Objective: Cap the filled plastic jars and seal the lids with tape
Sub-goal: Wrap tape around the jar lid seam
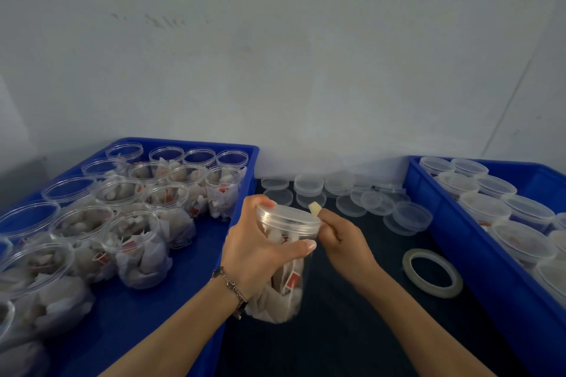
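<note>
My left hand [260, 249] grips a clear plastic jar [288, 272] filled with white pouches, thumb across its front, fingers curled over the clear lid [289, 217] that sits on it. My right hand [344, 240] is at the lid's right edge and pinches a short yellowish piece of tape [315, 209] that sticks up beside the rim. A roll of clear tape [432, 272] lies flat on the dark table to the right.
A blue crate [245, 159] on the left holds several open filled jars [134, 251]. A blue crate [459, 242] on the right holds several capped jars [520, 242]. Loose clear lids [352, 196] lie heaped at the back of the dark table, against the wall.
</note>
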Demonstrator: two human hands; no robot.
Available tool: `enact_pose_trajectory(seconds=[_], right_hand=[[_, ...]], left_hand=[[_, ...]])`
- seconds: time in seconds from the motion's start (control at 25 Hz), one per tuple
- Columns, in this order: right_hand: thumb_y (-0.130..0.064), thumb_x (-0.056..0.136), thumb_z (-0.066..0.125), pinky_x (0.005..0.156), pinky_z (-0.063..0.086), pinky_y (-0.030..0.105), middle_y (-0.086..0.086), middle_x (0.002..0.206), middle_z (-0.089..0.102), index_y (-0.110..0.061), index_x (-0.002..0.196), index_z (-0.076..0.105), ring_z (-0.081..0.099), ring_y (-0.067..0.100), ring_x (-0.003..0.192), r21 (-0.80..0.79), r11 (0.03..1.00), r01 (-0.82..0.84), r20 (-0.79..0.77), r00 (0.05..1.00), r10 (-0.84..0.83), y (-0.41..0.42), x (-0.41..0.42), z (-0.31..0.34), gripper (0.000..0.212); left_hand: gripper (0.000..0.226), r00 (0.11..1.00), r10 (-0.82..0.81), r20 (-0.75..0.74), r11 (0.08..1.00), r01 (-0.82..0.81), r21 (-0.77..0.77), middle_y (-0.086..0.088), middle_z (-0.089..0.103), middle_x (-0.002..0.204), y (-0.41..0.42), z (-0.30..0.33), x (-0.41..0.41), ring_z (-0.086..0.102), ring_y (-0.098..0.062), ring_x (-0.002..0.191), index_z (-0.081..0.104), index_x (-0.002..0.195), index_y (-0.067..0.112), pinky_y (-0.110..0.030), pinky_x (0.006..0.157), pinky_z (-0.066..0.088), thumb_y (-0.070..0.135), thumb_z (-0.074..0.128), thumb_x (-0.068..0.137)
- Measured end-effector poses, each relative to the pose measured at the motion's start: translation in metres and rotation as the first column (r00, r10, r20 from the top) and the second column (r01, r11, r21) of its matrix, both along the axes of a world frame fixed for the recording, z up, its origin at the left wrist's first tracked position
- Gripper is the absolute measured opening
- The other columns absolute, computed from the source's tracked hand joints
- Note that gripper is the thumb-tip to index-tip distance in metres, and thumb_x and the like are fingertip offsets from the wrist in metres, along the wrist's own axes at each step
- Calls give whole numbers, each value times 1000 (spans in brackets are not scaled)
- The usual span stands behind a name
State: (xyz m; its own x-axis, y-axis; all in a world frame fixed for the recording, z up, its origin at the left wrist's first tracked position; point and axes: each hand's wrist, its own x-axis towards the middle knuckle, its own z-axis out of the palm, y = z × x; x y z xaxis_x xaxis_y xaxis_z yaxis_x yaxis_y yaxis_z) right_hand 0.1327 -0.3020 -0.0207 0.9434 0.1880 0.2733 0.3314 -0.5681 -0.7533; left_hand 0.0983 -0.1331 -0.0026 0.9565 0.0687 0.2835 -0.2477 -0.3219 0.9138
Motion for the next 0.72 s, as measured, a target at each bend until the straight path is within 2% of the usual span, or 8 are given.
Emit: enact_pose_trajectory(seconds=[0.08,0.2,0.36,0.48,0.52,0.64,0.68,0.72], right_hand=[[-12,88,38,57,33,32,1,65,47,-21,69,47,38,7,59,-7,1000,19,29,999,-19,-3,4,-1,23],[-20,83,35,56,32,27,-7,67,43,-32,65,40,36,7,58,-149,986,76,95,994,-62,-6,13,3,23],[-1,75,40,55,33,29,-7,64,37,-33,58,35,33,9,58,-226,968,109,163,984,-72,-3,22,1,36],[3,74,42,54,35,30,-6,65,41,-26,57,32,38,11,60,-269,951,151,185,977,-103,2,29,-6,35],[1,79,42,55,35,31,-5,65,42,-24,59,34,39,12,61,-239,959,149,167,980,-110,5,33,-9,33],[-19,96,39,59,38,26,-8,66,50,-20,70,49,45,4,58,106,993,42,8,999,-43,10,37,-10,28],[-25,99,38,61,40,22,-9,70,54,-21,76,54,49,0,60,158,987,21,-22,1000,-18,5,36,-10,28],[-30,100,37,63,41,18,-9,76,57,-26,82,57,53,-3,65,141,990,8,-39,999,-3,-3,33,-11,27]], left_hand=[[79,1000,-27,1,999,27,-23,11,58,94,-2,2,-2,62,-7,83,42,100,36,-25,68,55,60,74,31],[75,999,-33,4,998,34,-44,10,58,95,-4,4,-1,61,-7,84,43,98,33,-23,67,53,50,81,36],[66,999,-45,11,988,46,-148,3,57,93,-4,1,3,59,-10,79,45,96,29,-15,60,50,23,91,49],[67,999,-49,-5,982,47,-181,-1,58,92,-5,-1,6,61,-14,79,45,95,27,-24,65,54,34,85,42],[70,998,-53,-14,978,49,-202,-1,58,92,-4,-1,7,61,-14,78,46,95,26,-23,64,54,39,83,38],[77,997,-66,-40,963,53,-264,-1,59,94,3,-4,13,62,-10,77,45,97,25,-19,62,51,50,81,34],[78,997,-54,-61,972,38,-231,1,59,96,6,-6,17,62,-9,79,44,98,26,-19,63,50,50,84,35],[79,995,-30,-90,989,17,-147,4,57,98,8,-8,20,61,-6,82,41,99,26,-17,63,48,50,87,39]])
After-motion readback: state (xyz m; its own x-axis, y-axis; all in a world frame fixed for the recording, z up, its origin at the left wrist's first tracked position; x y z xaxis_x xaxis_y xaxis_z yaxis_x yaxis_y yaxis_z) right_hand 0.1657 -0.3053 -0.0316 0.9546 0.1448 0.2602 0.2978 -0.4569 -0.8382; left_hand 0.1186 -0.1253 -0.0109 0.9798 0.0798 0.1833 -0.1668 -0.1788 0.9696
